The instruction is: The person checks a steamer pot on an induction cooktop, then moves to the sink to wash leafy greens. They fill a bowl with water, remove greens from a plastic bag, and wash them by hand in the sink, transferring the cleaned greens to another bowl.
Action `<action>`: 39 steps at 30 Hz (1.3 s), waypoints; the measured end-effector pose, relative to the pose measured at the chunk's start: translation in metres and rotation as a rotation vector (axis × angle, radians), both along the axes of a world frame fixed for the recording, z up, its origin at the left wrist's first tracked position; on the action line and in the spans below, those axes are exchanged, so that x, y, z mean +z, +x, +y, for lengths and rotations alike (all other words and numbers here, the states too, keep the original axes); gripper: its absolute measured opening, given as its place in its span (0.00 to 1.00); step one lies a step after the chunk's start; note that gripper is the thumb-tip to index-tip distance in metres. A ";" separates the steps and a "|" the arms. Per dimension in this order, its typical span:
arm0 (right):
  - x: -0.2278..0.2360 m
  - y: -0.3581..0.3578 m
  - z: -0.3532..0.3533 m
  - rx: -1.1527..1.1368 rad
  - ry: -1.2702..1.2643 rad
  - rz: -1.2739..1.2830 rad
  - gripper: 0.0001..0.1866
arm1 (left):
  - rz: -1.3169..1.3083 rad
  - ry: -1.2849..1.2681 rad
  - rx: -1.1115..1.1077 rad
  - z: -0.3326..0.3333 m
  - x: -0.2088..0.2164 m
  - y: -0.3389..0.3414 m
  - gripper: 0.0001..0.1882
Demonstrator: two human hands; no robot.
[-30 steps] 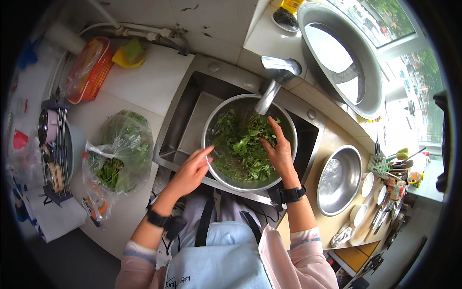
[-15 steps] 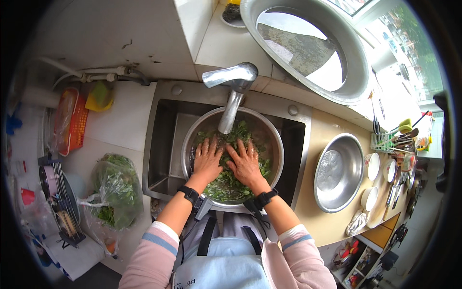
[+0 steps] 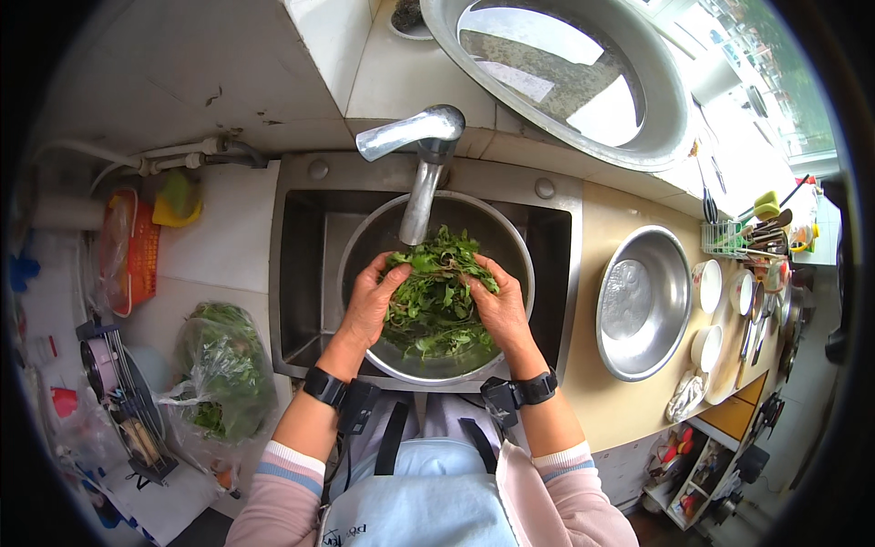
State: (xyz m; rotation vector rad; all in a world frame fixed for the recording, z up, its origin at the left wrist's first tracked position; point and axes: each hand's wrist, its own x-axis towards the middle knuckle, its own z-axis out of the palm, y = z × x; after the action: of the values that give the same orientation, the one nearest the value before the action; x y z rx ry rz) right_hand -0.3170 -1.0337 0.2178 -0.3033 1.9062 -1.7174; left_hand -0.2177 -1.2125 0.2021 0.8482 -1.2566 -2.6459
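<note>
A bunch of leafy greens (image 3: 439, 290) is gathered between my two hands over a round metal basin (image 3: 524, 273). My left hand (image 3: 369, 296) cups the bunch from its left side, thumb on top. On the other side my right hand (image 3: 498, 299) grips it, with fingers partly hidden in the leaves. More sprigs hang below, toward the water in the basin. The basin stands in the steel sink (image 3: 305, 273), under the chrome faucet (image 3: 422, 196).
Left of the sink lies a plastic bag of greens (image 3: 221, 365), with an orange basket (image 3: 143, 264) beyond it. An empty metal bowl (image 3: 643, 303) and white bowls (image 3: 706, 285) stand on the right counter. A large water-filled tub (image 3: 670, 137) sits on the back ledge.
My hands, earlier spread flat on the greens in the basin, have moved apart to its sides and now lift a bunch between them. The view has shifted slightly.
</note>
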 end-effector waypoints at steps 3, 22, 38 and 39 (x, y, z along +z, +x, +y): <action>-0.010 -0.002 0.004 0.001 0.192 0.066 0.20 | -0.125 -0.302 -0.034 -0.010 -0.007 0.004 0.14; -0.076 0.006 -0.001 0.337 0.706 0.571 0.33 | -0.430 -1.288 -0.529 0.012 -0.068 0.002 0.30; -0.017 -0.007 0.010 0.000 0.253 0.328 0.20 | -0.108 -0.737 -0.233 -0.014 -0.015 0.001 0.26; -0.026 -0.007 0.014 0.107 0.303 0.297 0.27 | -0.099 -0.961 -0.322 -0.011 -0.022 0.005 0.29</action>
State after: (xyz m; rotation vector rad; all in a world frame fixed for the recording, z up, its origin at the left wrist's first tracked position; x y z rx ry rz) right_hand -0.3244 -1.0202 0.1922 -0.5558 2.2820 -1.3474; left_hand -0.2129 -1.2234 0.1801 0.6196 -2.4990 -1.7475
